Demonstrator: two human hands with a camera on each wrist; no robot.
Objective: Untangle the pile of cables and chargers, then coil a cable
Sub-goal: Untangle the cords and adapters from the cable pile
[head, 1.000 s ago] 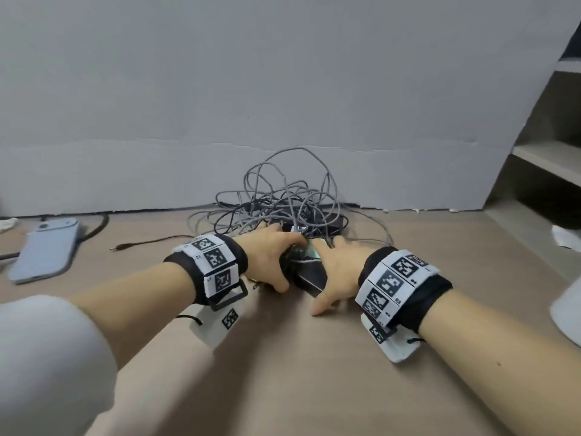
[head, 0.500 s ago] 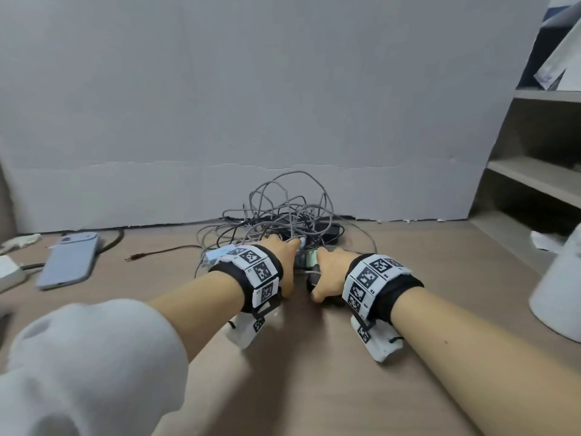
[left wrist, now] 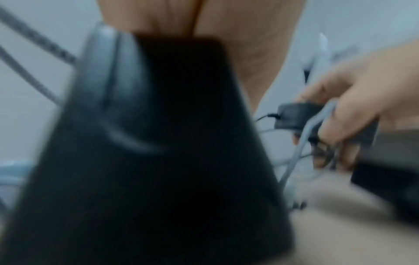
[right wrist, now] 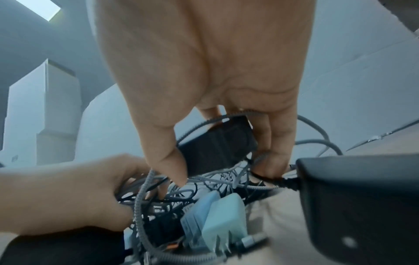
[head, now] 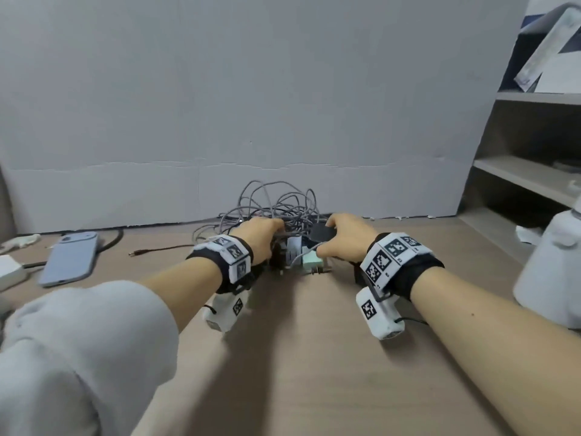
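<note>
A tangle of grey braided cables (head: pixel 276 206) lies on the wooden desk (head: pixel 314 357) against the back board. My left hand (head: pixel 276 229) reaches into its near side and grips a black charger block (left wrist: pixel 158 161), with cables (right wrist: pixel 145 193) running over its curled fingers. My right hand (head: pixel 327 236) grips a smaller black adapter (right wrist: pixel 217 145) between thumb and fingers, just above the pile. A mint charger (head: pixel 311 259) and a pale blue charger (right wrist: pixel 199 213) lie between the hands. Another black power brick (right wrist: pixel 362 206) sits right of the right hand.
A blue phone (head: pixel 70 259) and a white box (head: pixel 9 272) lie at the left. A thin dark cable with a plug (head: pixel 157 249) runs toward the pile. A white rounded object (head: pixel 553 278) stands at the right, in front of shelves (head: pixel 528 177).
The hands have drawn apart from the middle. The right hand has moved right and taken hold of the small black adapter. The left hand has gone deeper into the pile.
</note>
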